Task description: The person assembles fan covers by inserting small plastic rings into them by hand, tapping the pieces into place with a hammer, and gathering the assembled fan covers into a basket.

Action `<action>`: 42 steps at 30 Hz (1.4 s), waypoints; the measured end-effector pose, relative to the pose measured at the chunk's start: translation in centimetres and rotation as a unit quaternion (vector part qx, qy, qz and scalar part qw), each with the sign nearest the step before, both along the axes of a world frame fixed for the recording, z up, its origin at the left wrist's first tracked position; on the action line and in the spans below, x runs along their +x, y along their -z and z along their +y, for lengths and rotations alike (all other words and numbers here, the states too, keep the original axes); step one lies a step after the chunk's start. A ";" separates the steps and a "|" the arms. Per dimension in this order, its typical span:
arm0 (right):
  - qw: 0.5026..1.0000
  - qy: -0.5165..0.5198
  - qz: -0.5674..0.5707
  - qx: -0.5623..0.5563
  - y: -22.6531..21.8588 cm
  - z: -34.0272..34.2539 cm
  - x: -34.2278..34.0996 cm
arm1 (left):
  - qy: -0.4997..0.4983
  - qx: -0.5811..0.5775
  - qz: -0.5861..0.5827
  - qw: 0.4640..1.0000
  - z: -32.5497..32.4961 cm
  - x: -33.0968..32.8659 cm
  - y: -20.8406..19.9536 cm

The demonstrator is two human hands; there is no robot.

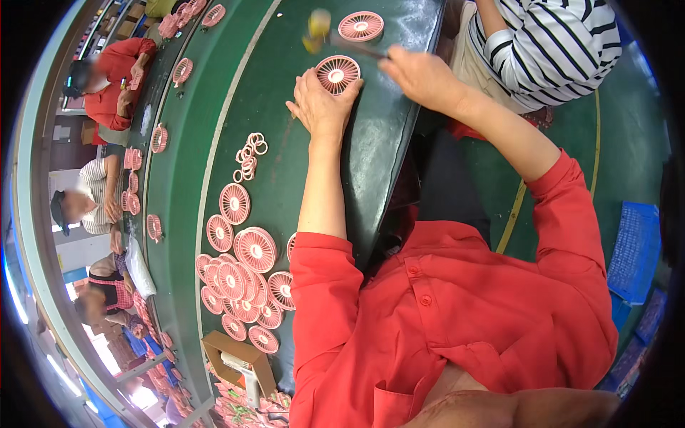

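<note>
My right hand [422, 77] is closed round the dark handle of a hammer [360, 48]. Its yellow head, smeared by motion, is raised above the bench. My left hand [322, 105] grips the near rim of a round pink fan grille [337, 74], which lies flat with its spokes and pale hub facing up; thumb and fingers curve along its edge. A second pink grille [361, 26] rests just beyond, apart from both hands. Nearer my left sleeve lie several small pink rings [248, 153] and a heap of pink grilles [232, 280].
A cardboard box [235, 360] holding a white tool stands at the near left. Beyond a pale line, a green conveyor belt [187, 178] carries pink parts; several people work across it. A person in a striped shirt [546, 50] sits close at the far right. Blue crates [635, 250] stand right.
</note>
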State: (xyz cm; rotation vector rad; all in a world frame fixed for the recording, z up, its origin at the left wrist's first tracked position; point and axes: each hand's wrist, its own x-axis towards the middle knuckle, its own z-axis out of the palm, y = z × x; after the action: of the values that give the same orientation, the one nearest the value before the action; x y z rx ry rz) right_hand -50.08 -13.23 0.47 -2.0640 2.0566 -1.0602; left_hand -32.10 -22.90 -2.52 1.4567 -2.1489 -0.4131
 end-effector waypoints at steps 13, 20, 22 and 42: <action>0.989 -0.019 0.020 0.145 0.6 -1.8 -1.9 | -0.029 -0.040 -0.014 0.999 -0.2 -1.1 0.1; 0.989 0.132 0.072 -0.014 5.2 -13.6 -9.9 | 0.052 -0.106 -0.173 0.978 2.5 2.1 -5.6; 0.975 0.045 0.216 0.026 7.3 -15.5 -13.0 | 0.079 -0.143 -0.202 0.966 4.3 5.9 -8.4; 0.969 -0.214 -0.104 0.060 1.8 -0.3 8.8 | 0.005 -0.048 -0.043 0.998 16.6 15.0 -6.0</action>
State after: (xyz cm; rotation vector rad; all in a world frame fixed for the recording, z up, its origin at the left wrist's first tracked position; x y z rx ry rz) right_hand -41.27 -13.57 -1.32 -2.0948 1.4477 -0.9946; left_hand -17.09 -6.25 3.45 1.4344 -2.2117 -0.2517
